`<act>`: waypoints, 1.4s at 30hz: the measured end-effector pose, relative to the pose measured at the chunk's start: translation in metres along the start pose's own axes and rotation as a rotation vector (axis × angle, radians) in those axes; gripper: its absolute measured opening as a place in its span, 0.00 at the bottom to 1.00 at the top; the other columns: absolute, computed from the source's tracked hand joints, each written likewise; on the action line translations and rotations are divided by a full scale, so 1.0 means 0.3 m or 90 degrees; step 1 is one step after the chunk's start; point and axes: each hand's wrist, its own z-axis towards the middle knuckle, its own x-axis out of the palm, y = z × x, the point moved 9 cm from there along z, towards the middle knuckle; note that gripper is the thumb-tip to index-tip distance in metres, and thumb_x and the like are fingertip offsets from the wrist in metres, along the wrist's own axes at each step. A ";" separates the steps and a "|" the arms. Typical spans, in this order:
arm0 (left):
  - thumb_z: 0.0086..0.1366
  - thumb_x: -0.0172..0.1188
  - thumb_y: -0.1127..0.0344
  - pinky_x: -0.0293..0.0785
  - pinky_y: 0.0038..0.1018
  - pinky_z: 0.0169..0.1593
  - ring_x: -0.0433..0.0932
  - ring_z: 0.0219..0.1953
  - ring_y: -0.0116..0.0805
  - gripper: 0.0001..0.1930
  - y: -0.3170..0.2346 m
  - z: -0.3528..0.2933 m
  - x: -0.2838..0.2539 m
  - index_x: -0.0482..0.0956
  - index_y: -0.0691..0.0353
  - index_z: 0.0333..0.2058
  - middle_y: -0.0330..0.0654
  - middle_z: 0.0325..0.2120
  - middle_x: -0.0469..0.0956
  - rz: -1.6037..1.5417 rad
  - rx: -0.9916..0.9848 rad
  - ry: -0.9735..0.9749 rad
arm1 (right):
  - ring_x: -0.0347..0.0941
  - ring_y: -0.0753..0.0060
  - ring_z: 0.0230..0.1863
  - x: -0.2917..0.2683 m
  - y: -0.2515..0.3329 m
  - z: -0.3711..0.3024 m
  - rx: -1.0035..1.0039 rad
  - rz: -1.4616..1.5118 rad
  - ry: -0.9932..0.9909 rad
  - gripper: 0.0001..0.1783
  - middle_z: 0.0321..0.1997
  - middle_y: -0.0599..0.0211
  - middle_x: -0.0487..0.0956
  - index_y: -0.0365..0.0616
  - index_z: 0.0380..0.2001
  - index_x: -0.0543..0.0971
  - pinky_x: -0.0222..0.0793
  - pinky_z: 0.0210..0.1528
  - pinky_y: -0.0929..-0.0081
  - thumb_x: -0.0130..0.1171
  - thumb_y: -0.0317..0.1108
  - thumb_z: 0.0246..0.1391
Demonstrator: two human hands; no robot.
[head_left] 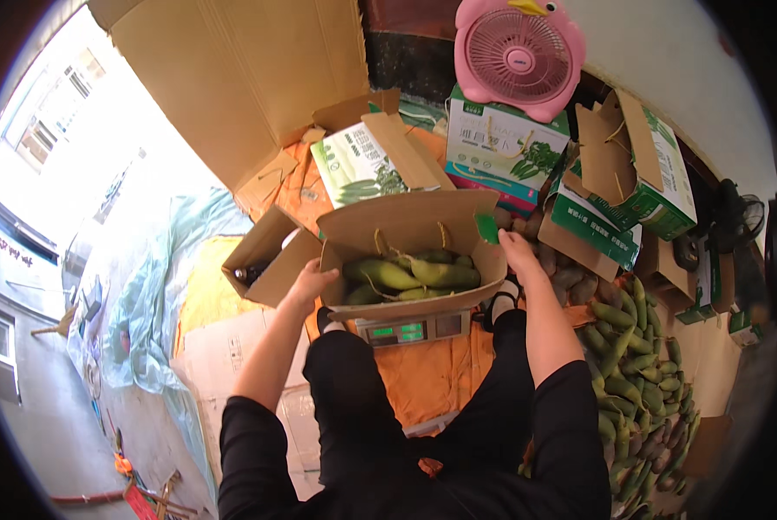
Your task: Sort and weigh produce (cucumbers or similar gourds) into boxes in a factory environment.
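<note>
An opened cardboard box sits in front of me on a digital scale with a lit green display. Several green radishes lie inside it, and two cord loops hang on its far inner wall. My left hand grips the box's left edge, where a side flap meets it. Opposite, my right hand pinches the right side by a green-printed flap. Both hands are closed on the cardboard, with some fingertips hidden behind it.
A large heap of green radishes lies at the right. Behind stand printed cartons, one with a pink fan on top. Open boxes are stacked at the far right. Plastic sheeting spreads at the left.
</note>
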 end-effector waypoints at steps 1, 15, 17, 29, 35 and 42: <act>0.58 0.60 0.71 0.69 0.31 0.49 0.73 0.44 0.34 0.26 0.005 -0.007 -0.002 0.64 0.68 0.55 0.44 0.42 0.75 -0.018 -0.001 -0.027 | 0.67 0.63 0.51 0.008 0.011 -0.015 0.016 0.010 0.008 0.30 0.51 0.59 0.73 0.42 0.53 0.69 0.65 0.47 0.63 0.45 0.55 0.60; 0.58 0.60 0.71 0.72 0.27 0.41 0.72 0.34 0.29 0.17 0.110 -0.104 -0.206 0.71 0.68 0.46 0.39 0.32 0.73 -0.203 0.011 -0.124 | 0.71 0.72 0.30 0.123 0.219 -0.117 -0.116 0.191 -0.094 0.25 0.34 0.63 0.72 0.37 0.40 0.69 0.68 0.32 0.74 0.51 0.53 0.58; 0.58 0.60 0.69 0.72 0.26 0.39 0.71 0.33 0.27 0.15 0.134 -0.142 -0.279 0.73 0.66 0.44 0.37 0.29 0.72 -0.221 0.016 -0.122 | 0.71 0.72 0.30 0.177 0.282 -0.148 -0.144 0.207 -0.077 0.25 0.33 0.63 0.72 0.38 0.40 0.69 0.68 0.31 0.74 0.52 0.52 0.58; 0.61 0.57 0.68 0.67 0.22 0.37 0.70 0.30 0.24 0.07 0.399 -0.814 -0.870 0.75 0.61 0.38 0.33 0.27 0.73 -0.280 0.062 -0.330 | 0.68 0.79 0.26 0.996 0.462 -0.394 -0.172 0.194 0.365 0.25 0.30 0.67 0.72 0.42 0.40 0.67 0.63 0.27 0.79 0.52 0.55 0.57; 0.60 0.57 0.66 0.66 0.25 0.36 0.70 0.29 0.26 0.07 0.807 -1.247 -1.108 0.76 0.58 0.37 0.33 0.27 0.72 -0.276 -0.040 -0.512 | 0.68 0.73 0.23 1.466 0.320 -0.678 -0.110 0.117 0.422 0.24 0.25 0.61 0.74 0.39 0.34 0.73 0.61 0.20 0.72 0.55 0.54 0.54; 0.62 0.54 0.66 0.69 0.32 0.42 0.74 0.35 0.37 0.09 1.201 -1.688 -1.286 0.75 0.62 0.39 0.43 0.33 0.75 -0.258 -0.223 -0.660 | 0.62 0.52 0.59 1.636 -0.024 -1.177 0.108 -0.128 0.656 0.52 0.60 0.41 0.62 0.28 0.60 0.53 0.64 0.55 0.63 0.59 0.58 0.46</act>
